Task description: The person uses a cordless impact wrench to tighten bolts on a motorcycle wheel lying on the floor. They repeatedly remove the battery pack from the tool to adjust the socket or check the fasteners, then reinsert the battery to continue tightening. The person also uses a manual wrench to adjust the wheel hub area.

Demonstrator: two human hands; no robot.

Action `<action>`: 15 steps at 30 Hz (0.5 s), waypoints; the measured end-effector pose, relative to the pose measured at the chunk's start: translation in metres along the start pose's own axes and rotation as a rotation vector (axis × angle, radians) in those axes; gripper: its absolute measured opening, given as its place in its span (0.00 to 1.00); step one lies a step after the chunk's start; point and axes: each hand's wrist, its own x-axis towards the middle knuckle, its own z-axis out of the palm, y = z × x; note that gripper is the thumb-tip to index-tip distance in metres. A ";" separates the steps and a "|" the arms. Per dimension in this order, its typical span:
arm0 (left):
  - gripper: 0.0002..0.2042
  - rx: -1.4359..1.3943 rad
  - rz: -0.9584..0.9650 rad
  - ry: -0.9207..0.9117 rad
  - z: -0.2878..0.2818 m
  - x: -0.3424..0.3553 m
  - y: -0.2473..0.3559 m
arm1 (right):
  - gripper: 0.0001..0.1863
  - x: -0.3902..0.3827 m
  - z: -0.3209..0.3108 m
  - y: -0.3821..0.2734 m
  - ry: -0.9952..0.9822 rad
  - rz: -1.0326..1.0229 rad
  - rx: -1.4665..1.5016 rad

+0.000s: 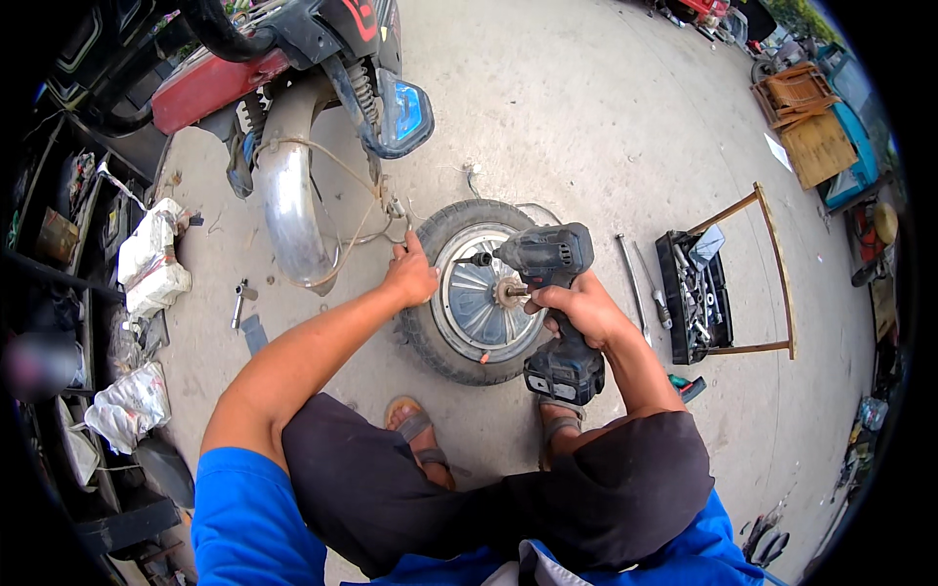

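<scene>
Concrete floor; right hand (578, 305) grips impact wrench (547, 293); left hand (410, 273) steadies wheel (479, 293).

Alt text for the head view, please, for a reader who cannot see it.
A squatting person's right hand holds a dark cordless impact wrench near the hub of a small black-tyred scooter wheel lying on concrete, while the left hand rests on the tyre's edge. A red scooter stands behind; a black tool tray sits right.

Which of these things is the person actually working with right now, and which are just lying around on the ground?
In use: wheel, steadied by the left hand; cordless driver, gripped by the right hand.

Lying about: toolbox, long rods, scooter, white bags, wooden crates.
</scene>
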 end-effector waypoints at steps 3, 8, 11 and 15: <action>0.47 -0.010 0.000 0.004 -0.002 -0.001 -0.001 | 0.14 -0.009 -0.008 0.001 0.025 0.026 0.114; 0.46 -0.032 -0.007 0.025 -0.005 -0.001 -0.005 | 0.17 -0.026 -0.027 0.004 0.037 -0.087 0.320; 0.44 0.049 0.081 0.147 -0.010 -0.009 0.003 | 0.21 -0.032 -0.047 0.009 0.040 -0.181 0.520; 0.26 -0.076 0.593 0.369 -0.029 -0.029 0.029 | 0.20 -0.036 -0.067 0.010 -0.015 -0.244 0.857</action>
